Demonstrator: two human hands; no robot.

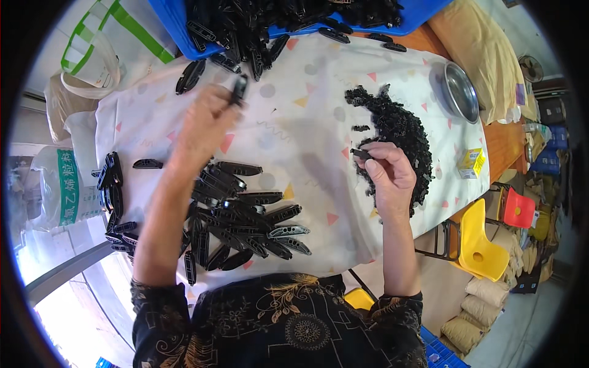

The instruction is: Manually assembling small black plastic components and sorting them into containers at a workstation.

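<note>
At the far left stands a white container with green edging [92, 61], and nearer, beside the table, a clear plastic bag with a green printed band [67, 187]. Along the table's left edge runs a row of black curved pieces [111, 193], with a single black piece [147, 164] lying just right of it.

The person's left hand [207, 122] is raised over the table, slightly blurred, thumb and fingers pinching a long black part [239, 91]. Beyond it, a blue tray [423, 13] is heaped with black pieces, some spilled onto the patterned white tablecloth [325, 196] in front. On the near side, right of the left forearm, a loose pile of long black pieces [227, 208] spreads over the cloth.

Farther right, the right hand [392, 172] pinches a small dark piece [361, 154] between thumb and fingertips, at the left side of a heap of small black parts [399, 122]. To the heap's right are a metal bowl [460, 92], far, and a yellow box [471, 163], nearer. Past the table's right edge stand a yellow chair [485, 254] and a red seat [519, 208].
</note>
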